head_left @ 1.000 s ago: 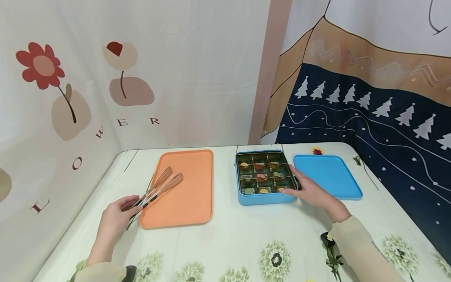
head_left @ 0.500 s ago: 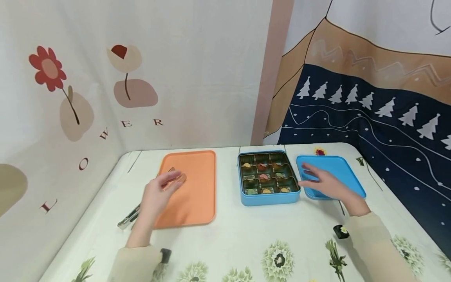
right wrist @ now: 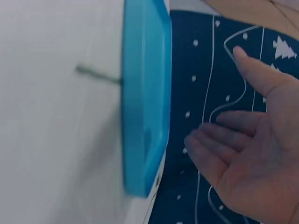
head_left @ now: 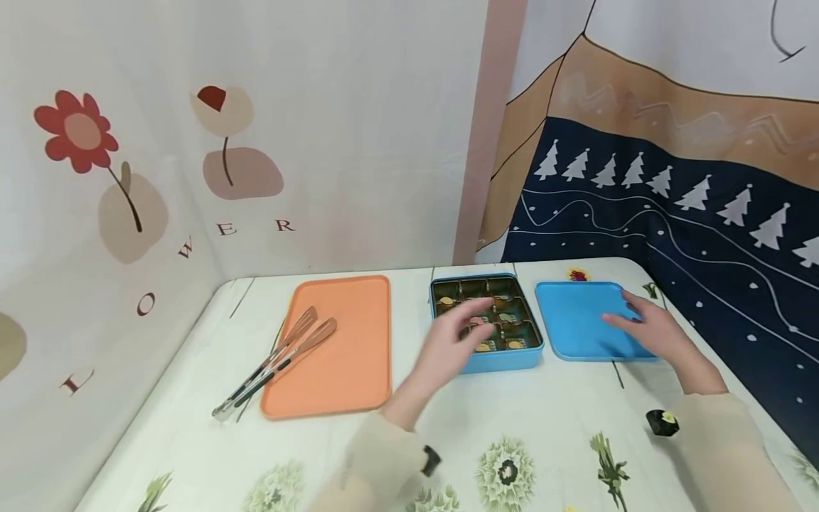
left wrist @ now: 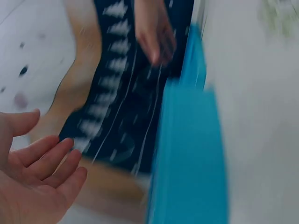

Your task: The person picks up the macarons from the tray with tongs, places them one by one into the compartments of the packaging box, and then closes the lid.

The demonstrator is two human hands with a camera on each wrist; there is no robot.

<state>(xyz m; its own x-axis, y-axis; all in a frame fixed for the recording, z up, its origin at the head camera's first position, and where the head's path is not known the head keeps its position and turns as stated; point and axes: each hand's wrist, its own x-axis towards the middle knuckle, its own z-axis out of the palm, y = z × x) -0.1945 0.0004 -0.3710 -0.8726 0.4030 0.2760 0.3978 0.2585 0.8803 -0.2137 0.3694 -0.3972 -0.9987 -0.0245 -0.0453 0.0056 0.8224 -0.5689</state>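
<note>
Your left hand (head_left: 457, 334) hovers over the near left part of an open blue tin (head_left: 486, 359) at the middle of the tabletop (head_left: 448, 434), fingers loosely spread and holding nothing. The tin is split into nine small compartments, several with little coloured pieces inside. Your right hand (head_left: 652, 333) is over the right near edge of the flat blue lid (head_left: 579, 323), which lies just to the right of the tin; its fingers are straight and spread, gripping nothing. From these views it is unclear whether that hand touches the lid. The right wrist view shows the open palm beside the lid's edge (right wrist: 145, 107); the left wrist view is blurred, showing only an open palm (left wrist: 32, 182) and blue metal.

To the left of the tin, well apart from it, lies an orange tray (head_left: 339, 345). A pair of tongs (head_left: 275, 363) rests with its wooden tips on the tray's left side and its metal handles on the tabletop. The tabletop wears a pale cloth printed with flowers.
</note>
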